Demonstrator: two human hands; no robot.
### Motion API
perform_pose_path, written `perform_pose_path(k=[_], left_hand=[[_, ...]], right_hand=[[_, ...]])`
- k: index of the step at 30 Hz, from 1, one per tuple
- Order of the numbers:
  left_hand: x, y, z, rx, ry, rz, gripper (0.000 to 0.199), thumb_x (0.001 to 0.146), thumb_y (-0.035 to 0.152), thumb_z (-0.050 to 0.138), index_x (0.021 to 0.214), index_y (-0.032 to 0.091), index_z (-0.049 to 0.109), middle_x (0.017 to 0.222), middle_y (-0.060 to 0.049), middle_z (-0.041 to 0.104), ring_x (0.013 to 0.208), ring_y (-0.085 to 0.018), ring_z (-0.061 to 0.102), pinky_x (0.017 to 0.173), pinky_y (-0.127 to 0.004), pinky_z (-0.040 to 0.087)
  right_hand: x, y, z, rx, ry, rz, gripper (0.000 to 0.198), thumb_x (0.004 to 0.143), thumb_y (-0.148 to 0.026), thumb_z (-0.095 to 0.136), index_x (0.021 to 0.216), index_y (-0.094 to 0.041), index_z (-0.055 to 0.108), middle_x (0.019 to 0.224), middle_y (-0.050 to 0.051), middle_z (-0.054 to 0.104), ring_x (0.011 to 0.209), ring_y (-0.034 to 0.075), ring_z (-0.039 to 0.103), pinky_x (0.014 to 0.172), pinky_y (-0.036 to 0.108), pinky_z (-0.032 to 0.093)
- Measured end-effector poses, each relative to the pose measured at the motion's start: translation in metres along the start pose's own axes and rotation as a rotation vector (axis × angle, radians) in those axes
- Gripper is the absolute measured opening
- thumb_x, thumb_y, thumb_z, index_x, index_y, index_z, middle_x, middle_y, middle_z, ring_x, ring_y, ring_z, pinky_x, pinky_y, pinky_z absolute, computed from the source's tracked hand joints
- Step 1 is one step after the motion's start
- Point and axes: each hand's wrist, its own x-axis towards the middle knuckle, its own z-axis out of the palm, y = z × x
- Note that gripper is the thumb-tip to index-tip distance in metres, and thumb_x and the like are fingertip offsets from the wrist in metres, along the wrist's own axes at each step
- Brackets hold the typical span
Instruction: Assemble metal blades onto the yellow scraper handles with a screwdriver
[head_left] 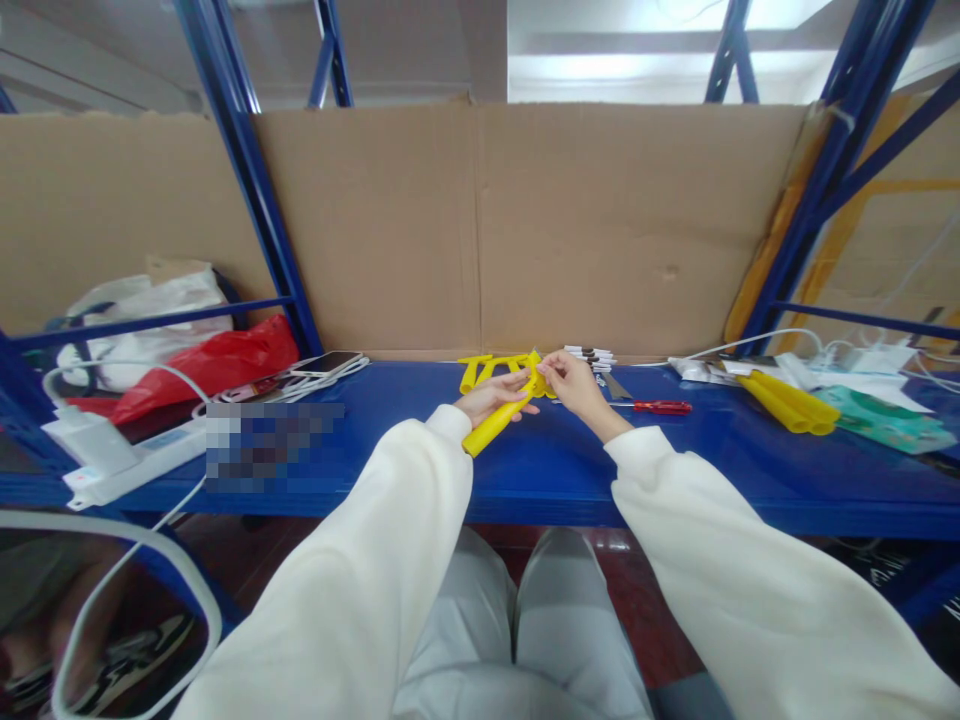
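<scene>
My left hand is closed around a long yellow plastic piece, shaped like a handle, which slants down toward me over the front of the blue table. At the upper end of this piece, my right hand has thumb and fingers pinched together; whatever is between them is too small to make out. Just behind my hands lie several more yellow plastic pieces. A screwdriver with a red handle rests to the right of my right hand, its shaft pointing left.
Small black-and-white items lie behind my right hand. On the right are yellow pieces and a green plastic packet. A white power strip, cables, a phone and a red bag occupy the left. Cardboard stands behind.
</scene>
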Motion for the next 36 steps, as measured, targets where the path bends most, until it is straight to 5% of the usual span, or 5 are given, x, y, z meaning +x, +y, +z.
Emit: perform_pose_path(k=[20,30,36], left_hand=[[0.002,0.001,-0.017,0.076,-0.094,0.04,0.066,0.076,0.006,0.074,0.138,0.026,0.066,0.162,-0.013,0.046,0.074,-0.015,0.075,0.05,-0.02,0.053],[0.001,0.002,-0.02,0.023,-0.101,0.089,0.069,0.077,0.005,0.073,0.142,0.026,0.063,0.129,-0.011,0.071,0.07,-0.015,0.075,0.048,-0.018,0.051],[0.0,0.001,-0.023,-0.002,-0.136,0.092,0.07,0.078,0.004,0.071,0.144,0.026,0.061,0.124,-0.011,0.073,0.072,-0.017,0.076,0.048,-0.019,0.05]], right_hand=[[-0.003,-0.012,0.006,-0.144,0.05,0.152,0.024,0.085,-0.03,0.068,0.068,-0.023,0.054,0.064,0.002,0.069,0.066,0.02,0.068,0.064,0.029,0.051],[0.001,-0.019,0.0,0.111,-0.013,0.07,0.049,0.079,-0.069,0.068,0.072,-0.024,0.051,0.054,-0.004,0.056,0.05,0.013,0.055,0.051,0.025,0.045],[0.001,-0.02,-0.004,0.145,0.007,0.057,0.054,0.074,-0.075,0.068,0.073,-0.024,0.051,0.057,-0.003,0.057,0.053,0.013,0.057,0.051,0.025,0.047]])
